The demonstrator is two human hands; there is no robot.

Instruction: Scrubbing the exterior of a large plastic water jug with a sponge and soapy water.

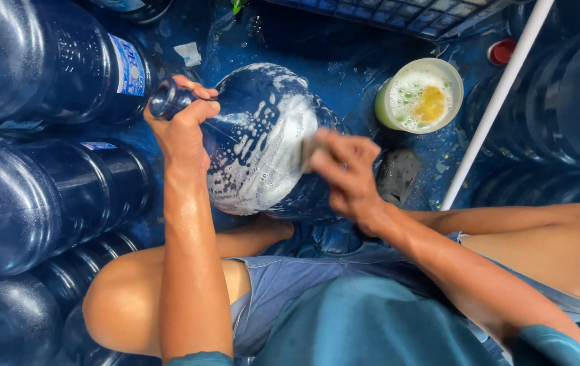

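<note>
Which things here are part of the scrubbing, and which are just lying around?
In use: left hand gripping the soapy blue jug by its neck; right hand pressing a scrub pad on it; bowl of suds.

Lying about: stacked jugs, white pole, red cap.

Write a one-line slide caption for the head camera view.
Left hand grips the neck of a soapy blue water jug while the right hand presses a scrubbing pad against it.
</note>
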